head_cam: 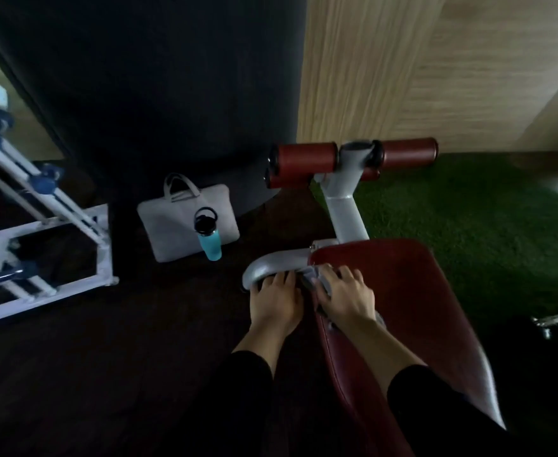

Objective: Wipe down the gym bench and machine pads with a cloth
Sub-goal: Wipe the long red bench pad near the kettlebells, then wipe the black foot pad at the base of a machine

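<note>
Inventory, head view, dim and partly blurred.

1. Bench pad (412, 311): dark red vinyl, smooth, tapered, running from centre to lower right of frame. Grey metal edge along its right side.
2. Cloth (320, 283): grey, crumpled, at the pad's upper-left corner, mostly under my right hand.
3. My right hand (345, 296): lay flat on the cloth w/ fingers spread and straight, pressing it onto the pad. Black sleeve at the forearm.
4. My left hand (276, 300): just beside the right, fingers extended over the curved grey metal handle (271, 263) at the pad's left edge. Whether the fingertips wrapped under it, I couldn't tell.
5. Grey post (345, 206): painted metal, rising from the pad's top toward upper centre.
6. Roller pads (353, 158): red cylinders w/ black end caps, either side of the post's top.
7. Laptop bag (185, 222): pale grey, soft, two handles, on dark floor at centre left.
8. Bottle (210, 237): teal body, black lid w/ loop, in front of the bag.
9. Dumbbell rack (40, 245): white frame, blue weights, left edge.
10. Green turf (468, 219): rough texture, right of the post.
11. Wood-grain wall (419, 61): upper right.
</note>
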`<state>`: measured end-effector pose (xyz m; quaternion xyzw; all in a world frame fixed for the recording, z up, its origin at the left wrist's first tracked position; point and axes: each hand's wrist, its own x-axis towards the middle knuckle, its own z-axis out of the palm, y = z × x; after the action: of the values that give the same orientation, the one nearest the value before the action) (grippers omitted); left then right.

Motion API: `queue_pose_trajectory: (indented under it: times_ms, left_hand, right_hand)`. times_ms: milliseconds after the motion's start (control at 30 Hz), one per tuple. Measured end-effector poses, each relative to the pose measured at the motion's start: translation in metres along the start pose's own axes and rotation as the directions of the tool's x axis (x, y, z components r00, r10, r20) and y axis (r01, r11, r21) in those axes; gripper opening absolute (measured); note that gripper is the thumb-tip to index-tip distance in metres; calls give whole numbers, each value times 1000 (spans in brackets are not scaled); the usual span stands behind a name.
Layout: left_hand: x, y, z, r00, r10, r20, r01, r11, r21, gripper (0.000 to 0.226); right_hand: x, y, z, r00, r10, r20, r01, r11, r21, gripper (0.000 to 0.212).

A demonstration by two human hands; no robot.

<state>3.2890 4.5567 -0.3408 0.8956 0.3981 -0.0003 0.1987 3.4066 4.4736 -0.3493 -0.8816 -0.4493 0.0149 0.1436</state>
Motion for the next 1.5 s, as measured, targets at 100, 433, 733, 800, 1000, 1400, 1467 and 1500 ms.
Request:
queue_pose_trajectory:
  times_ms: [100, 433, 733, 800, 1000, 1400, 1467, 1500]
  left_hand:
    - [-49, -2, -56, 996, -90, 26, 90, 996, 8, 51]
    - [-247, -14, -185, 904, -421, 66, 413, 904, 109, 49]
    - [-414, -67, -193, 666, -746, -5, 745, 665, 41, 41]
    - [-448, -85, -196, 598, -802, -7, 802, 597, 8, 43]
    - [-536, -159, -211, 400, -916, -10, 911, 399, -102, 37]
    - [-698, -351, -264, 220, -975, 15, 963, 214, -161, 53]
    - [-715, -378, -270, 186, -982, 39, 966, 175, -190, 59]
    - [-721, -391, -272, 166, -985, 39, 967, 155, -204, 60]
  right_hand:
    - [-25, -43, -56, 998, -54, 37, 52, 998, 36, 31]
    - [-147, -179, -176, 908, -300, 293, 331, 942, -61, 41]
    - [-249, -284, -179, 693, -579, 429, 642, 767, -3, 43]
    - [-274, -313, -175, 611, -647, 456, 716, 697, 30, 43]
    - [-337, -419, -150, 375, -784, 495, 869, 483, 107, 46]
    - [-456, -641, -92, 174, -884, 435, 932, 290, 217, 46]
    - [-468, -673, -84, 150, -901, 407, 930, 268, 250, 44]
    - [-473, -688, -79, 134, -906, 402, 931, 254, 262, 43]
